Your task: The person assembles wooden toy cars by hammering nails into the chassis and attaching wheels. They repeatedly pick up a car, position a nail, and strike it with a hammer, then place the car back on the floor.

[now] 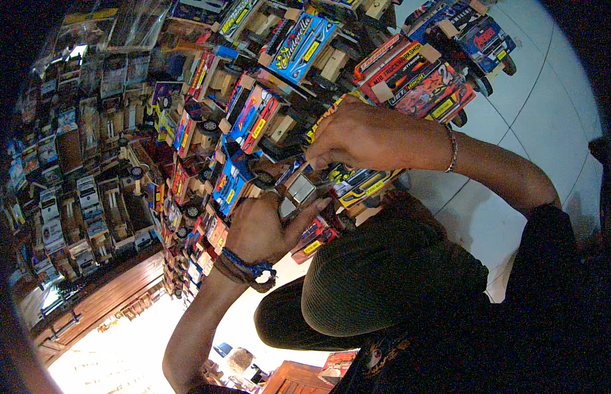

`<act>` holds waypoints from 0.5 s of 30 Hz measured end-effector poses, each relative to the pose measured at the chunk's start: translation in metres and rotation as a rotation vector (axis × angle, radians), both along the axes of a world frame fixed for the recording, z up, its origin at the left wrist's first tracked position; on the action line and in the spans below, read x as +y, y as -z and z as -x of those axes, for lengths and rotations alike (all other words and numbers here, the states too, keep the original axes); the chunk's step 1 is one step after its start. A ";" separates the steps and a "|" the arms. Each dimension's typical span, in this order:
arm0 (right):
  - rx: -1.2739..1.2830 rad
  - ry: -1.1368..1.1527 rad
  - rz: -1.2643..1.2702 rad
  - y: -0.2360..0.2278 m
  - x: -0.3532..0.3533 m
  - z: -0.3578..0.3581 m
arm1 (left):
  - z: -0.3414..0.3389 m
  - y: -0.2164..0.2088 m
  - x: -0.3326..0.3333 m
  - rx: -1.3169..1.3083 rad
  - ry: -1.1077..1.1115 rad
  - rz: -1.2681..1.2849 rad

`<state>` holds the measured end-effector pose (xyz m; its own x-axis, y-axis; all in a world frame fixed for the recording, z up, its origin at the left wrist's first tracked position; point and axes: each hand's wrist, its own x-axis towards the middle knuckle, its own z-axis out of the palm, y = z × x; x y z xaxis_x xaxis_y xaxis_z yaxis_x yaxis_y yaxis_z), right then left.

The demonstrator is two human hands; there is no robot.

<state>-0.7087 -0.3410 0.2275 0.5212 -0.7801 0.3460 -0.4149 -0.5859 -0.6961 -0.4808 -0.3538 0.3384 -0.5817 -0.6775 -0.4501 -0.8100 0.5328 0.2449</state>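
Note:
My left hand (256,226) is closed, its thumb stretched along a small block with silvery, shiny panels (299,189). The fingers behind the block are mostly hidden. Above it, my right hand (358,136) is bent with fingertips pressed together, close to the block's upper end; what they grip, if anything, is hidden. Colourful wooden toy trucks crowd around both hands. A blue toy truck (232,186) stands beside my left hand, and a yellow-and-black one (364,186) sits just below my right wrist. Over my right hand is a red-and-orange toy truck (423,82).
Many more toy trucks stand in rows, including a light blue one (302,47) and a dark blue one (479,39). Stacked toy parts (89,197) fill the left side. White floor tiles (515,108) lie at right. Dark ribbed cloth (364,276) bulges below my hands.

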 end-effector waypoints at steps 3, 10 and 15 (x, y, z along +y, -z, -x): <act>-0.017 -0.006 0.002 0.000 0.000 0.000 | -0.005 0.004 0.001 0.038 0.029 0.057; 0.066 -0.040 -0.087 -0.005 0.003 0.002 | -0.002 -0.003 0.007 0.024 0.154 0.157; 0.203 0.013 -0.079 -0.008 0.006 0.001 | -0.006 -0.031 0.005 -0.105 0.122 0.034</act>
